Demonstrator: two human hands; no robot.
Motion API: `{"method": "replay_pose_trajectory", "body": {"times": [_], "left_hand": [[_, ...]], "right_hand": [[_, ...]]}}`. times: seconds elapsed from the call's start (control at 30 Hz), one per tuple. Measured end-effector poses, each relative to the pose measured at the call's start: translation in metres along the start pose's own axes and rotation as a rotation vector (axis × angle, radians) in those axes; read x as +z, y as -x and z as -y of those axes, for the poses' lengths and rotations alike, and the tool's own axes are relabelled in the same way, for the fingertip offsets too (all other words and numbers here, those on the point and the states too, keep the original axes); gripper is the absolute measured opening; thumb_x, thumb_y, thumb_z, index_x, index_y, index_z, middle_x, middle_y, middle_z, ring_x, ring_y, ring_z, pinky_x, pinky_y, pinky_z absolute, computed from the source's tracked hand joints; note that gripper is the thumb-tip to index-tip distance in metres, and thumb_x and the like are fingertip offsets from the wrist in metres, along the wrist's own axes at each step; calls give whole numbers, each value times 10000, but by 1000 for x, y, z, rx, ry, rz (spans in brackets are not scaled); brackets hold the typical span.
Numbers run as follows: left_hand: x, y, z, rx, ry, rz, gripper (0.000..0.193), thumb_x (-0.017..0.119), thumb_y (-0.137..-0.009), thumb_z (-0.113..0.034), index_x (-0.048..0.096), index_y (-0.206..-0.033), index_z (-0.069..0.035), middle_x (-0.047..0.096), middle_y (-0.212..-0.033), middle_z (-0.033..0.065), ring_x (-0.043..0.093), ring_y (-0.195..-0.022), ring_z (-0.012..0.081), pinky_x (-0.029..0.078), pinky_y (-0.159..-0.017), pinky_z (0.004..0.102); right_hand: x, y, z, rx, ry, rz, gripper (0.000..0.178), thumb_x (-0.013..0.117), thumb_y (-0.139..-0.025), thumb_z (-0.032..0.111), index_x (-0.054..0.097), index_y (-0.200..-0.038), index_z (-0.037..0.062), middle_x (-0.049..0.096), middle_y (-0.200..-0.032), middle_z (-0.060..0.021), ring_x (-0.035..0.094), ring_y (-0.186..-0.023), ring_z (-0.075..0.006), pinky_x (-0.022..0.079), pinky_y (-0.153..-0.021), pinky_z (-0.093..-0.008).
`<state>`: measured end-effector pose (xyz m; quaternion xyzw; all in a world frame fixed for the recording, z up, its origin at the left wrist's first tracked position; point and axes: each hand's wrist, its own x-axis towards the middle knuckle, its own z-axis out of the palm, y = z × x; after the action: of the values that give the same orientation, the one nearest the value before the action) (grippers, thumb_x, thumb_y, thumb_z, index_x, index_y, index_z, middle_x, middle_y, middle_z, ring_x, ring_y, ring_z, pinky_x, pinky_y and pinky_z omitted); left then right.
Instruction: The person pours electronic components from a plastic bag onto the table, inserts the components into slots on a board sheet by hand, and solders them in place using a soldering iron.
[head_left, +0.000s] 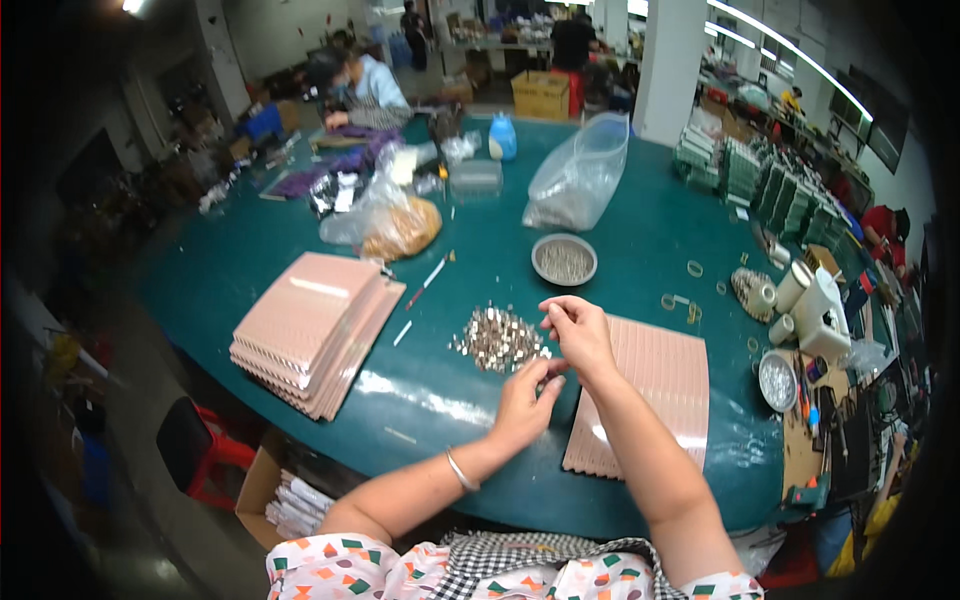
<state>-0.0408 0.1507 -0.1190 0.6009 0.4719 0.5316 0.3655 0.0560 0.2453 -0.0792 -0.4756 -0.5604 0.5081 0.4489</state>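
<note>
The left hand [525, 405] is half closed just beside the near right edge of the pile of small metal pieces [495, 338], its thumb and curved fingers drawn toward each other; whether they pinch a piece or touch the pile cannot be told. The right hand [582, 335] is just to the right of the pile, fingers bent, thumb and forefinger nearly meeting at the tips; anything between them is too small to make out. The pile itself is roughly round, with no clear long axis, its shiny bits lying at mixed angles on the green bench [655, 250], ahead of the left hand and to the left of the right one. To the right of the pile, partly under the right forearm [640, 430], a pink ribbed sheet [665, 390] lies flat, its longer side seeming to run away from the person. A grey bowl [564, 281] of small pieces is beyond the pile, slightly right, and a stack of pink sheets [310, 320] lies well to its left.
</note>
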Motion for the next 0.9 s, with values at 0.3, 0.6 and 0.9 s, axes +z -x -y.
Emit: {"method": "replay_pose_trajectory", "body": {"times": [0.3,0.6,0.9], "left_hand": [[75,37,-72,-1009,1332,705,663,374,-1002,-511,332,-1453,-26,436,-1441,132,412,-1337,229,296,-1137,415],[-5,5,-75,-201,190,719,387,669,-889,-142,612,-1248,-8,659,-1183,95,609,-1083,169,464,-964,334],[-54,-50,25,149,-1011,-16,246,724,-751,-82,719,-992,-129,697,-997,97,614,-975,312,478,-868,414]], "right_hand": [[-77,47,126,-477,-224,-145,217,527,-993,182,654,-927,19,496,-639,57,416,-565,-22,307,-493,-183],[-223,180,-14,64,392,-298,166,518,-907,65,622,-814,-24,519,-603,-14,465,-566,-77,373,-518,-256],[-229,215,-74,88,595,-375,157,513,-935,71,560,-815,-19,551,-579,-140,554,-482,-204,424,-495,-341]]}}
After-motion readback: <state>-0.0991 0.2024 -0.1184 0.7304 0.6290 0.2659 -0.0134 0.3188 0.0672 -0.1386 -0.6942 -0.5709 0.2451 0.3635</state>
